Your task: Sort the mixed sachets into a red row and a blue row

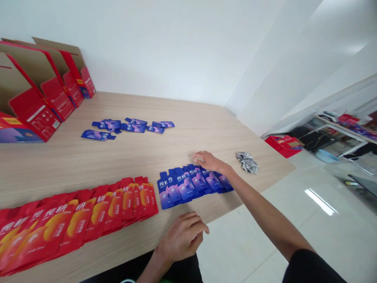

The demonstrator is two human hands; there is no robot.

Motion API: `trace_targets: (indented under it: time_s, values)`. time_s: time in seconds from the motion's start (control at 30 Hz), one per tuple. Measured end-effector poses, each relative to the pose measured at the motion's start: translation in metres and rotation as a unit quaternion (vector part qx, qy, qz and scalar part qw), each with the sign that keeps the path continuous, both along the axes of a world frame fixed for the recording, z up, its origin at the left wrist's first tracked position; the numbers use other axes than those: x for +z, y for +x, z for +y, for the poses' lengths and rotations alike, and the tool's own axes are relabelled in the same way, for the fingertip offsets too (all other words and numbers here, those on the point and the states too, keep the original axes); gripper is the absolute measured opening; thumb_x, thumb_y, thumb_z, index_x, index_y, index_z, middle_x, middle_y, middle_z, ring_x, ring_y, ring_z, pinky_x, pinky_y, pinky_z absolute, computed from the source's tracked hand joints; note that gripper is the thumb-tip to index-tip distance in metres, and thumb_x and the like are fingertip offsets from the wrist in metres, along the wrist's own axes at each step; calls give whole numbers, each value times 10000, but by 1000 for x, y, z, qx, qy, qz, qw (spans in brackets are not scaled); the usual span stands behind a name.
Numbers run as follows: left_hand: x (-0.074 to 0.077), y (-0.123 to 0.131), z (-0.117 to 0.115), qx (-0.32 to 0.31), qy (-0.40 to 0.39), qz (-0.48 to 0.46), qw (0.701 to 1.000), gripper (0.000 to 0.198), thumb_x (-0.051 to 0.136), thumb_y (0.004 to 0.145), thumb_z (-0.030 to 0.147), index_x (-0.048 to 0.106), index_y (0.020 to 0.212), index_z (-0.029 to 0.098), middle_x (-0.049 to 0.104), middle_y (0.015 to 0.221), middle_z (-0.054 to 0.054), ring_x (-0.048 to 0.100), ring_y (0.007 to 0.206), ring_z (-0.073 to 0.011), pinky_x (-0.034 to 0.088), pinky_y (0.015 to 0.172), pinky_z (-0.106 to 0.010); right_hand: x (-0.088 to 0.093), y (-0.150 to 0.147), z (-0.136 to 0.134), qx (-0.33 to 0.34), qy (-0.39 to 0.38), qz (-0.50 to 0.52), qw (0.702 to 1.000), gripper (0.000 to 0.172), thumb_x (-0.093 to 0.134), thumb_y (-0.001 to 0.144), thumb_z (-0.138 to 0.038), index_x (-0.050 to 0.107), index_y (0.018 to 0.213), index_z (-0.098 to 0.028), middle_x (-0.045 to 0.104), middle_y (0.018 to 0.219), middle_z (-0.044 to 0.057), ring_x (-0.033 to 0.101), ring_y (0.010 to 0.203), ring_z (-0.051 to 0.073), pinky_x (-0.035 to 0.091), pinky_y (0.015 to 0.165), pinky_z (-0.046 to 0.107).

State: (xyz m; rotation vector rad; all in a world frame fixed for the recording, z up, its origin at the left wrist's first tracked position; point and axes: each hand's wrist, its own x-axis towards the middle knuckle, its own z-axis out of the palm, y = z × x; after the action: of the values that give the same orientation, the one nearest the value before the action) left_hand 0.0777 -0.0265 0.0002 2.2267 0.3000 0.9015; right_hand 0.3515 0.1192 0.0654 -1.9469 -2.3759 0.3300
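A row of overlapping blue pouches (188, 184) lies near the front edge of the wooden table (73, 161). My right hand (207, 160) reaches over the row's far side, fingers lying flat on the pouch tops and table. My left hand (183, 235) rests at the table's front edge, fingers loosely curled, with nothing visible in it. A long row of overlapping red pouches (73, 218) runs to the left of the blue row.
Several loose blue pouches (129, 126) lie scattered farther back. Open red cardboard boxes (38, 94) stand at the back left. A crumpled wrapper (247, 162) sits near the table's right edge. Beyond the edge is glossy floor and a red box (284, 144).
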Motion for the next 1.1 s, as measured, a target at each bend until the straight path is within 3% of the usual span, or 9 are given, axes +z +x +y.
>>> trace_targets:
  time_s: [0.1,0.2,0.3,0.43,0.5,0.6,0.73,0.9,1.1]
  values:
    - [-5,2,-1,0,13,4,1000,287,557,882,-6,687,998,221,723,852,-3,642,811,-170,516,808,-274,3,-6,26,47,5,37,998,295,598,1008,-250,773,1239,-197,771,1261,110,699,1196,266,498,1094,404]
    - [-9,3,-2,5,26,22,999,287,589,859,-1,687,1007,226,737,877,-1,667,836,-173,522,823,-269,8,-34,74,71,1,71,995,276,610,988,-207,782,1203,-193,785,1211,97,726,1094,232,537,1016,356]
    - [-14,3,-3,7,43,32,999,257,634,859,27,684,1015,225,752,900,4,690,860,-172,527,858,-270,6,-77,135,75,28,37,996,314,599,986,-180,755,1259,-174,749,1298,114,679,1219,235,495,1090,347]
    - [-24,8,-3,-9,89,58,994,151,695,925,102,687,1021,219,764,901,14,704,849,-157,517,846,-266,-8,-125,205,64,40,-33,997,524,631,969,-214,602,1489,-157,622,1504,152,545,1423,267,386,1217,371]
    - [-29,12,-1,-29,120,79,989,56,730,985,206,692,1022,224,766,879,27,702,831,-146,502,803,-265,-17,-136,231,49,31,-44,997,610,652,952,-245,541,1545,-147,578,1547,185,532,1437,316,391,1220,426]
    - [-33,17,0,-35,149,94,984,138,762,993,350,698,1037,235,768,871,42,709,853,-150,484,757,-287,-27,-141,255,27,21,-58,998,626,656,938,-277,540,1537,-137,566,1546,223,548,1411,372,426,1188,494]
    - [-33,18,-1,-38,141,81,986,166,795,967,345,700,1042,232,774,892,34,714,882,-158,496,759,-307,-34,-134,266,30,23,-56,998,541,601,976,-276,569,1490,-111,612,1490,215,594,1355,329,430,1178,449]
    - [-28,12,-2,-43,135,92,986,153,763,989,329,682,1056,218,782,923,22,705,896,-171,511,785,-317,-33,-124,253,57,33,-43,997,457,614,964,-273,620,1392,-115,671,1417,161,628,1282,260,449,1144,366]
    - [-18,5,-3,-18,74,59,995,171,711,907,136,657,1047,219,747,910,5,685,851,-186,512,795,-309,-6,-81,208,52,24,-41,998,564,775,851,-300,626,1378,-167,713,1355,134,672,1183,281,502,1045,350]
